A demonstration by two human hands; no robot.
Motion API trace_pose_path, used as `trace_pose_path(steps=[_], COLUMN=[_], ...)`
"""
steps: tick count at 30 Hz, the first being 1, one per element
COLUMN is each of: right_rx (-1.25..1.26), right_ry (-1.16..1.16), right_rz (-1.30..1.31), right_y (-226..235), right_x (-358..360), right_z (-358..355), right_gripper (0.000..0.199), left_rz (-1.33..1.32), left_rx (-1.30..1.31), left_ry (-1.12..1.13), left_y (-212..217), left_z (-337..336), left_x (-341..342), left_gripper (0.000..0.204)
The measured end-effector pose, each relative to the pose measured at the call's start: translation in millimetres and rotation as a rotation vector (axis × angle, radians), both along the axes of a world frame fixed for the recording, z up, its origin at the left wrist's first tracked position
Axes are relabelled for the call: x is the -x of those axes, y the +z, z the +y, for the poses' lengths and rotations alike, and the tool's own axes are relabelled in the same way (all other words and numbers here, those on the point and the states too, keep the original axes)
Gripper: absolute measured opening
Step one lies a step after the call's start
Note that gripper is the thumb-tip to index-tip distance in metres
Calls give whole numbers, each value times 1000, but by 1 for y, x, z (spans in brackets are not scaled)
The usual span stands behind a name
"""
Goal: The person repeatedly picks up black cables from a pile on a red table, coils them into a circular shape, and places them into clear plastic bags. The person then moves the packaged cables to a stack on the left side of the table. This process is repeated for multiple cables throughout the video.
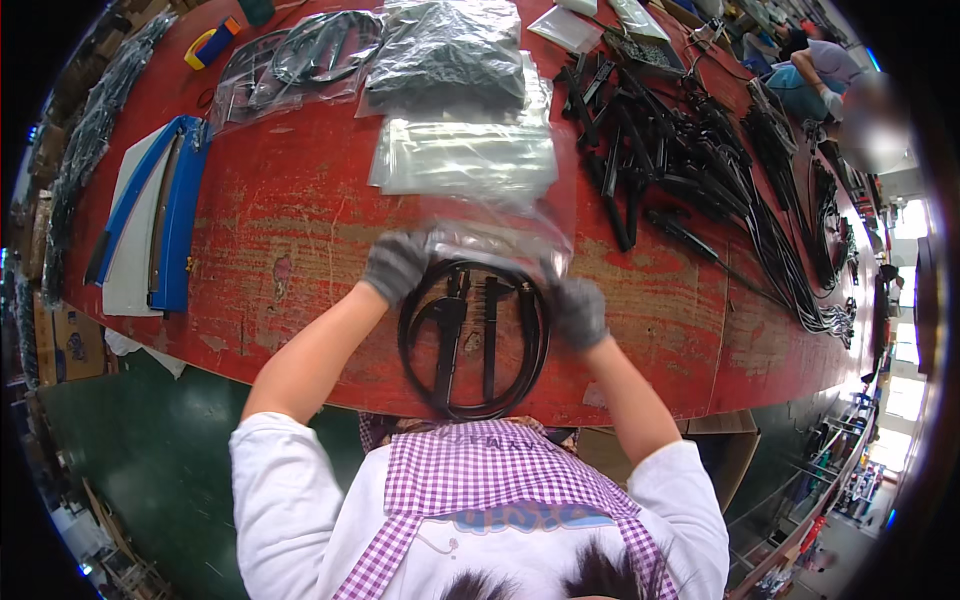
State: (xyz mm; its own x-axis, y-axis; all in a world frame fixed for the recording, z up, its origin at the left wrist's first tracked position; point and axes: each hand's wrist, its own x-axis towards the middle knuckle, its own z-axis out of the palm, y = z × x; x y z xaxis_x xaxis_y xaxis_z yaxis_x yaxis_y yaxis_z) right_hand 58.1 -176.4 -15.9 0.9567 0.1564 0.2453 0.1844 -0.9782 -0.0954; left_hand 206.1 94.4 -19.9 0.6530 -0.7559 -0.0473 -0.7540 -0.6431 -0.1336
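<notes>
My left hand (396, 266), in a dark grey glove, is closed on one corner of a clear plastic bag (490, 240). The gloved right hand (578, 308) grips the bag's other side, so the film stretches between them, smeared by motion. Just below the bag lies a coiled black cable (540, 345) in a round loop on the red table. Inside the loop rest a black handle-like part (448, 340) and a slim black bar (490, 340). Whether the bag touches the coil I cannot tell. Beyond my hands lies a stack of clear plastic bags (470, 158).
A blue-edged heat sealer or cutter (175, 220) stands at left. Bagged coils (325, 50) and a grey plastic bundle (445, 60) lie at the back. Black parts (640, 140) and cables (760, 210) heap at right. A co-worker (810, 80) sits at far right.
</notes>
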Motion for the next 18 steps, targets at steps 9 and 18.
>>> trace_pose_path(steps=[9, 18], right_rx=[-132, -251], right_ry=[232, 380], right_rz=[378, 465], right_y=[-2, -10], right_x=[115, 145], right_z=[46, 44], right_gripper=[53, 46], left_rz=[162, 635], left_rx=[219, 235], left_ry=[-58, 179], left_y=[0, 41], left_z=[65, 9], left_x=[112, 145], left_gripper=[23, 21])
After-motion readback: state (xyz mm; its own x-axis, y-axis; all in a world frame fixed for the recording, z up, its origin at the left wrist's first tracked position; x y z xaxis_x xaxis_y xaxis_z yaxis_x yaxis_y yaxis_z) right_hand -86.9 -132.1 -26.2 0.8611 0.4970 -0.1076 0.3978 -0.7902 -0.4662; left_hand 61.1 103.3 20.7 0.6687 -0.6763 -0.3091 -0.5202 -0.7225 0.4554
